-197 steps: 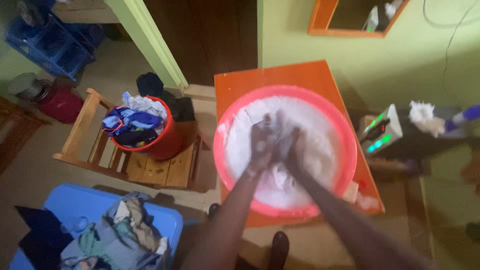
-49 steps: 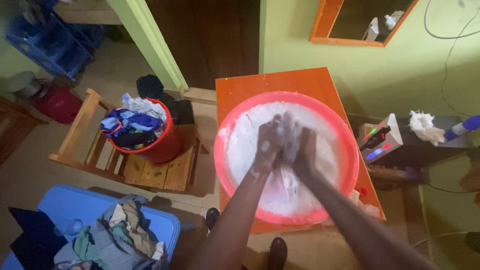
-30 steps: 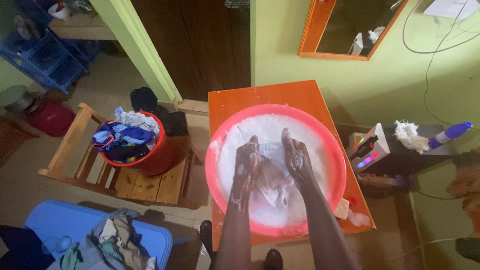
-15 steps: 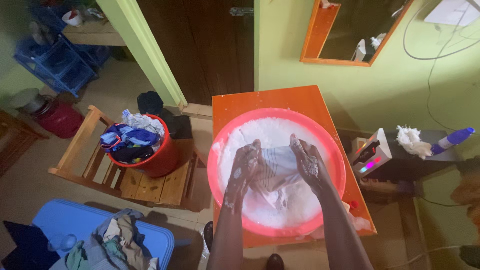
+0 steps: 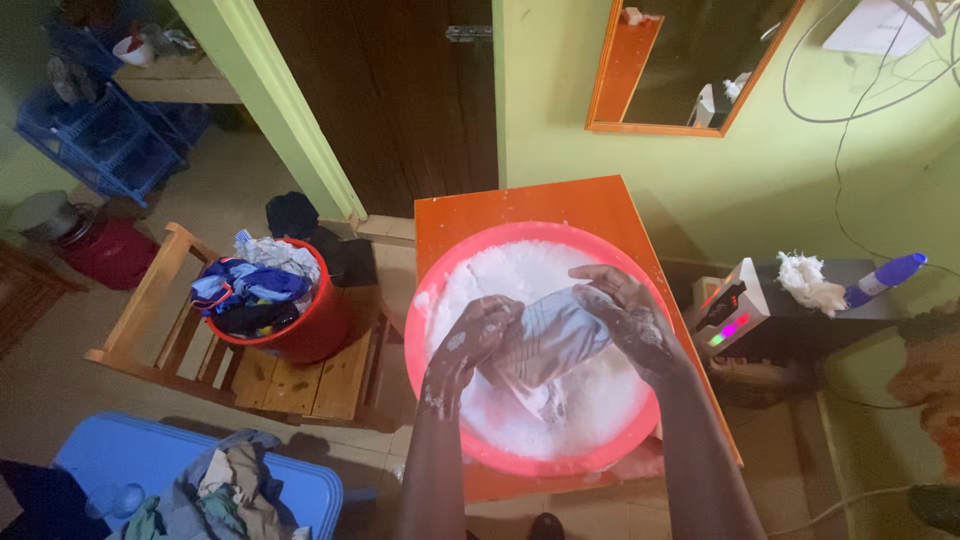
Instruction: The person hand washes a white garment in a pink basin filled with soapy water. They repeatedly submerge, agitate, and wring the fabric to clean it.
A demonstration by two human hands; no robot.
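A wide pink basin (image 5: 440,262) full of white suds stands on an orange table (image 5: 520,203). Over the foam I hold a wet striped cloth (image 5: 555,338) stretched between both hands. My left hand (image 5: 477,338) grips its left end, soapy and low over the suds. My right hand (image 5: 620,305) grips the upper right end, a little higher. The cloth's lower part hangs into the foam.
A red bucket (image 5: 300,330) stuffed with clothes sits on a wooden pallet chair (image 5: 170,300) at the left. A blue tub (image 5: 130,465) with mixed clothes is at the lower left. A dark box with lit buttons (image 5: 735,310), a white rag and a purple bottle (image 5: 885,275) are on the right.
My hands, earlier pressed together rubbing in the suds, have parted and lifted the striped cloth out, spreading it between them. The view has tilted up slightly.
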